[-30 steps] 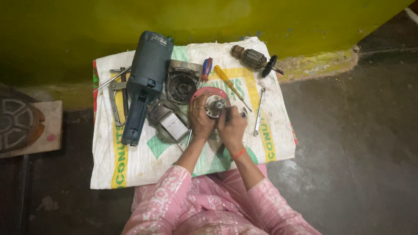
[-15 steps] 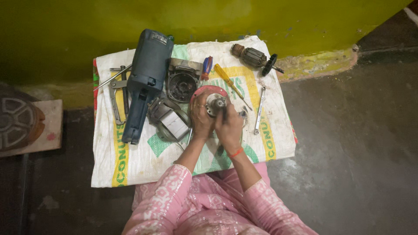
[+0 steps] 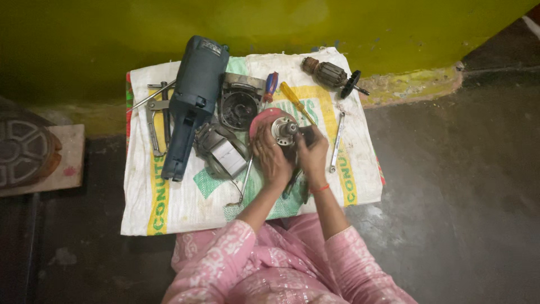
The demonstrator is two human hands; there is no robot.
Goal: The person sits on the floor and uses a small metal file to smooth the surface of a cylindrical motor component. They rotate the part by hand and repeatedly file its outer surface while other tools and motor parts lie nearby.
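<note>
Both my hands are on a round metal gear-head part [image 3: 284,129] with a red disc guard [image 3: 263,119], held over a white woven sack [image 3: 169,202] spread on the floor. My left hand [image 3: 271,159] grips its left side. My right hand [image 3: 313,155] grips its right side, fingers curled round a dark piece. Just left lie a grey stator part [image 3: 220,149] and a dark round housing [image 3: 239,104].
A blue power-tool body [image 3: 194,101] lies on the sack's left, with pliers [image 3: 157,121] beside it. Red-handled [image 3: 270,85] and yellow-handled [image 3: 295,98] screwdrivers, a spanner [image 3: 336,141] and a motor armature [image 3: 332,74] lie behind. A yellow-green wall [image 3: 270,22] stands beyond; a round metal object [image 3: 22,151] rests far left.
Both hands stay on the gear-head part with only slight shifts of the fingers. Nothing on the sack has moved.
</note>
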